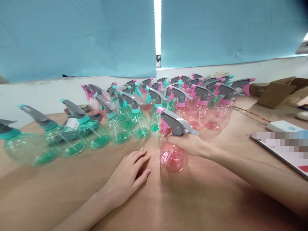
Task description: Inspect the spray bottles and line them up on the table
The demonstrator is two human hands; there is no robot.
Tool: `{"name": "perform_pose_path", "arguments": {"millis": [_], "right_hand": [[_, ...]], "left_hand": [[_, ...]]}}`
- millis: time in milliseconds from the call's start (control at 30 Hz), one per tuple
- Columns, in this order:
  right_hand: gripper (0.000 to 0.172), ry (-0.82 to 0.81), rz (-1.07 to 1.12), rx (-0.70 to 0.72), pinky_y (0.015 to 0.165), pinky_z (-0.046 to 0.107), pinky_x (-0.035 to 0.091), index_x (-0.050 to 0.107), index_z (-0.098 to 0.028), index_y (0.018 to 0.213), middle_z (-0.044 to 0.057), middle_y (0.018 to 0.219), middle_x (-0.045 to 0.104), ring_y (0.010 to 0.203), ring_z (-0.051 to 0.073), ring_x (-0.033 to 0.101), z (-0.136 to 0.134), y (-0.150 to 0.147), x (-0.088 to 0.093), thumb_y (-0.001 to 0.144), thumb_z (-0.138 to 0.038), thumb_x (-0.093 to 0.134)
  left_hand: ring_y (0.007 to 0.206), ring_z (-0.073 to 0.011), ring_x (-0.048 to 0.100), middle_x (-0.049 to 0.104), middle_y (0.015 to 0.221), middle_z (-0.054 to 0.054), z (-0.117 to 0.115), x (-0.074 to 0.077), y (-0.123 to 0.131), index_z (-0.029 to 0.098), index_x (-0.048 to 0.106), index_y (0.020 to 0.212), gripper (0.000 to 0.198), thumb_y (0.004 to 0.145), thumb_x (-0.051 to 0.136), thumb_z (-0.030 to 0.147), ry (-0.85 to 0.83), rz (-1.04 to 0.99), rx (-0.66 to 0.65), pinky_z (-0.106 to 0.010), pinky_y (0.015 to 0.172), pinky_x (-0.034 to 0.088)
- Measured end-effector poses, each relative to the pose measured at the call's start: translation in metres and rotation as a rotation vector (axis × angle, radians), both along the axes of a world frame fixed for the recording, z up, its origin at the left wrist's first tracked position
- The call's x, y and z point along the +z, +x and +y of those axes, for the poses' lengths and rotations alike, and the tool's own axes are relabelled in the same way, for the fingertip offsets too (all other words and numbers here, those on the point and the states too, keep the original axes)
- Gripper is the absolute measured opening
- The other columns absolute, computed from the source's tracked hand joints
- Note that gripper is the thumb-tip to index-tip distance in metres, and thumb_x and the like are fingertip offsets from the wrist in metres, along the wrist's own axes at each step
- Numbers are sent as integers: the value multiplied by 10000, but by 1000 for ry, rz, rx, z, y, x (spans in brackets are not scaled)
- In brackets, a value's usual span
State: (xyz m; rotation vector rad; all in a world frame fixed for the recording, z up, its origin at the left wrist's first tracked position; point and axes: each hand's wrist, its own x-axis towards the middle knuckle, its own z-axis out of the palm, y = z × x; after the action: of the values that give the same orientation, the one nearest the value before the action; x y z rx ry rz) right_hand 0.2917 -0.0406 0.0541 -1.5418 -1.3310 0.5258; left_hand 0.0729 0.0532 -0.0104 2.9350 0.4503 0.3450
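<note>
Being clasped at its neck by the right grip (185,141), a pink spray bottle (173,160) is held upright, sprayer head (176,122) above, body below; base contact with the tabletop (139,211) cannot be confirmed. The left grip (130,171) is laid palm-down nearby, loosely uncurled.

Left hand (131,171) palm down; right hand (186,142) gripping

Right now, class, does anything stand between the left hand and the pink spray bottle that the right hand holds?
Nothing visible does: only tabletop shows between the left hand and the pink spray bottle, which the right hand grips below its trigger head.
</note>
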Motion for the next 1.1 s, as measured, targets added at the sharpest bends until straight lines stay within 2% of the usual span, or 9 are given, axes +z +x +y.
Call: {"name": "perform_pose_path", "arguments": {"millis": [133,267,400,600,733,800,900,967,1100], "right_hand": [[135,83,-11,16,636,305,453,611,-235,733,-15,735,605,691,154,544,3,2,-8,640,-176,533],[344,156,-27,114,688,324,463,672,-263,955,-15,768,647,701,163,539,6,1,-9,676,-143,510],[509,173,-41,179,670,322,459,631,-287,1148,-14,856,685,674,156,535,6,1,-6,692,-112,489],[425,191,-29,126,693,316,484,657,-295,1105,-12,826,676,715,161,562,7,1,-8,728,-140,534],[359,222,-11,176,708,314,481,647,-295,1133,6,910,665,752,160,568,7,1,-4,775,-306,628],[373,195,-24,174,674,306,469,645,-299,1137,-10,842,640,683,141,530,6,1,0,776,-392,650],[389,105,-52,145,616,285,448,653,-306,1114,-44,718,577,611,122,477,2,3,4,746,-424,693],[427,68,-55,117,643,290,462,641,-307,1121,-40,774,600,653,127,510,-2,6,4,714,-399,731],[563,92,-88,123,815,367,483,562,-289,1211,14,1033,647,911,197,591,-12,12,-2,689,-364,759]], "left_hand": [[1269,-287,457,518,1375,-100,0,0,0,195,520,1310,379,977,442,360,4,-3,5,-479,1031,401],[1260,-290,468,528,1367,-99,0,0,0,200,526,1303,376,970,450,358,0,-8,6,-476,1023,408],[1254,-288,475,530,1367,-97,-1,1,0,212,529,1298,368,971,451,359,-2,-15,7,-475,1018,411],[1260,-294,469,526,1367,-110,-1,2,1,182,536,1296,375,972,452,352,-3,0,5,-478,1023,409],[1266,-295,459,517,1376,-108,0,2,1,188,535,1298,376,973,448,356,-2,5,8,-482,1028,402],[1265,-290,459,515,1376,-106,1,2,1,193,534,1297,372,976,442,356,2,4,6,-480,1029,401],[1261,-285,460,525,1365,-107,1,2,1,194,536,1293,368,980,431,357,7,6,-4,-475,1021,408],[1258,-287,462,531,1358,-108,1,2,2,193,542,1284,366,982,428,364,9,7,-5,-477,1016,411],[1246,-289,472,534,1353,-111,2,2,2,190,540,1285,366,982,425,360,15,-1,2,-479,1009,415]]}}
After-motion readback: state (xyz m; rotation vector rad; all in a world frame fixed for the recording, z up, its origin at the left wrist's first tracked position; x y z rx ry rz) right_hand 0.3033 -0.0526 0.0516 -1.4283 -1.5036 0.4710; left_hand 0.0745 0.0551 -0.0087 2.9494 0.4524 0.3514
